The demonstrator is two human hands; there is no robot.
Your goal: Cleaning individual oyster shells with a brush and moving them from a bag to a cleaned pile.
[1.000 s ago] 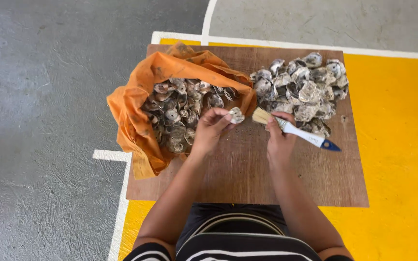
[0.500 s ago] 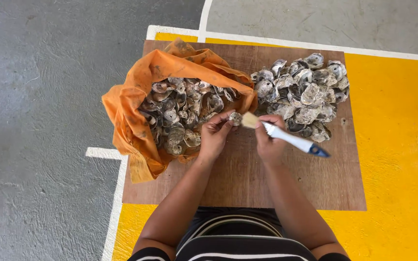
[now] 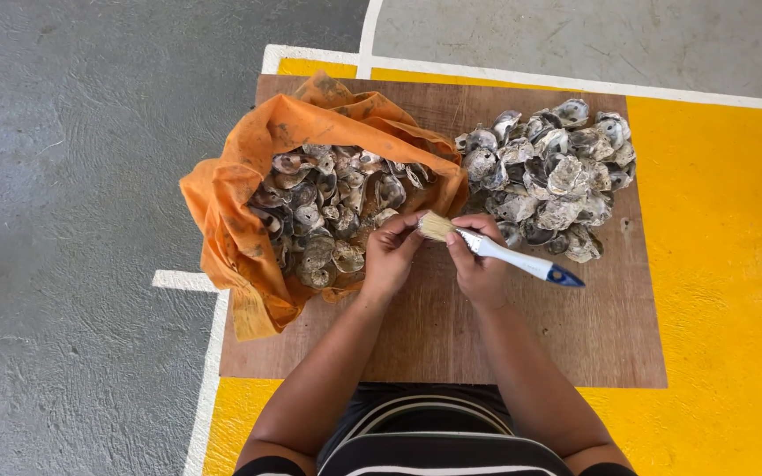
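Shell sits pinched in your left hand, held just above the middle of the wooden board, and it is almost wholly hidden by your fingers, so its shape cannot be told. Your right hand is closed around the white handle of the paintbrush, with the bristles touching the shell and the blue tip pointing toward the board's right edge.

Your grip on the shell looks narrow, fingertips only. A hard stroke could flick it out of your left hand, and it would likely drop onto the board or roll into the orange bag of shells at the left edge, where you could lose track of it among the rest.

The bag overhangs the board's left edge onto the grey floor. If your left forearm drags it, shells may spill off.

The loose pile of shells lies near the far right corner, just beside your right hand. A wide sweep of the handle could knock shells from it toward the yellow painted floor.

The shell edges look rough; a slip of the brush could scrape your fingers against them.
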